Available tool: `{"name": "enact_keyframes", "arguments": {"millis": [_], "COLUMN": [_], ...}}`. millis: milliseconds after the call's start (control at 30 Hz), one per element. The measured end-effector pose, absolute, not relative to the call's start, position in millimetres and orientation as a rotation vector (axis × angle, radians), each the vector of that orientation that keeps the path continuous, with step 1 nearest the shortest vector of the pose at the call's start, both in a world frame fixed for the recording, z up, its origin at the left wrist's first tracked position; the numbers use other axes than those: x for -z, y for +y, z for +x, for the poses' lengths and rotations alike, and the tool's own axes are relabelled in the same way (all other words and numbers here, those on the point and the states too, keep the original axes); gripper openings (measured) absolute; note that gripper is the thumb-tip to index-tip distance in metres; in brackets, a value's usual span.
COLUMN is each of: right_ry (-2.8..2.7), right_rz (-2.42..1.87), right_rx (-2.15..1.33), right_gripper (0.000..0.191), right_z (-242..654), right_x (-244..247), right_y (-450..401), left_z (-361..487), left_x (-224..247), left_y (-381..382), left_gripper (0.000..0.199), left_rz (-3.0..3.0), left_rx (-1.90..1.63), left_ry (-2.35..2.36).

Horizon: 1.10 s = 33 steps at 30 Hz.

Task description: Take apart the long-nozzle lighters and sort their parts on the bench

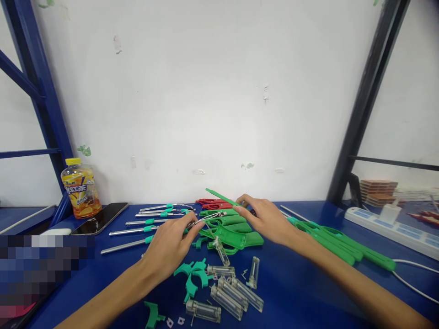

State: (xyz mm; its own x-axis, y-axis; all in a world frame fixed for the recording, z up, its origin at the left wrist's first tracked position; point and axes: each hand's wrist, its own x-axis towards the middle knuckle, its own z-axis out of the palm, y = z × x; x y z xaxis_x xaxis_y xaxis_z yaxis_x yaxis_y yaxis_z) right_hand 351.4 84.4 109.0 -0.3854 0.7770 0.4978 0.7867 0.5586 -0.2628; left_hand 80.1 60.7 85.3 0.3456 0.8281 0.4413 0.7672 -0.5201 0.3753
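Observation:
My left hand is closed in a pinch on a small dark-and-metal part with thin white wires; most of the part is hidden by the fingers. My right hand grips a green lighter casing half, seen nearly edge-on and tilted up to the left. Beneath and between the hands lie several green casing halves in a pile. Silver lighter tubes with teal collars lie in a row left of my left hand. Clear fuel tanks and teal trigger-like pieces are scattered nearer to me.
Red casings lie by the wall. Assembled-looking green lighters and a white power strip are at right. A tea bottle and a phone stand and lie at left. Blue frame posts flank the table.

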Motion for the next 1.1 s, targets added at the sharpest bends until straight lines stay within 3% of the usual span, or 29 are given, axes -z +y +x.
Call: {"name": "enact_keyframes", "arguments": {"millis": [333,667,1100], "right_ry": [-2.189,-2.186,-2.205], "right_rz": [-1.251,-1.237,-1.266], "right_rx": [-0.068,-0.505,-0.480], "right_gripper": [0.039,0.043,0.045], "right_z": [348.9,341.5,350.9], "right_x": [-109.8,-120.8,-119.2], "right_y": [81.8,69.3,79.3], "left_z": [79.1,80.2,71.7], "left_x": [-83.0,-88.6,-98.3], "left_y": [61.4,56.3,59.9], "left_gripper": [0.037,0.038,0.035], "left_rz": [2.402,2.300,2.310], "left_rx": [-1.091,-1.257,-1.365], "left_ry": [1.425,1.426,1.485]}}
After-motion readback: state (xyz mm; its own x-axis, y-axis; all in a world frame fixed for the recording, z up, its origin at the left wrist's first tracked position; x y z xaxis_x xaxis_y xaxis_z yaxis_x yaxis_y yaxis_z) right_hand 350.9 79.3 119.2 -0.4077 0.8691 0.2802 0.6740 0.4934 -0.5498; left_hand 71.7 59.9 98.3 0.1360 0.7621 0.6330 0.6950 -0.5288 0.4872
